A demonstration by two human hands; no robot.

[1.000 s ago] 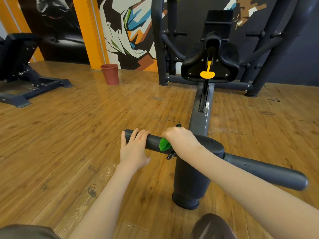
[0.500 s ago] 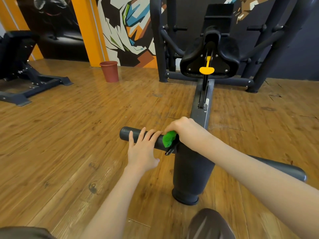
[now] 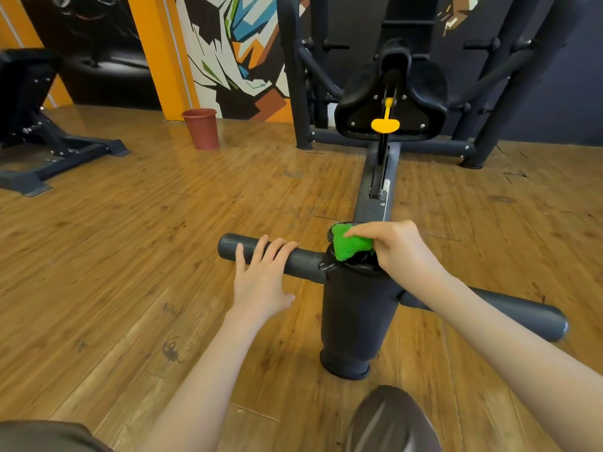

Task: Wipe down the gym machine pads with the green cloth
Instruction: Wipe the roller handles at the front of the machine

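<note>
A dark grey gym machine stands in front of me, with an upright post point(image 3: 357, 314) and two padded bars sticking out sideways. My right hand point(image 3: 396, 247) grips the green cloth point(image 3: 349, 244) and presses it on the top of the post. My left hand point(image 3: 261, 272) rests with straight fingers over the left bar point(image 3: 303, 261). The right bar point(image 3: 515, 313) runs out under my right forearm. Farther back is the black seat pad point(image 3: 391, 102) with a yellow lever point(image 3: 385, 123).
A wooden floor lies all around the machine. A red bin point(image 3: 201, 128) stands by the painted wall at the back. A black bench point(image 3: 29, 119) sits at the far left. The machine's dark frame point(image 3: 293, 76) rises behind the seat. My knee point(image 3: 391, 422) shows at the bottom.
My right hand has carried the green cloth from the inner end of the left bar up onto the top of the post. My left hand has stayed on the left bar.
</note>
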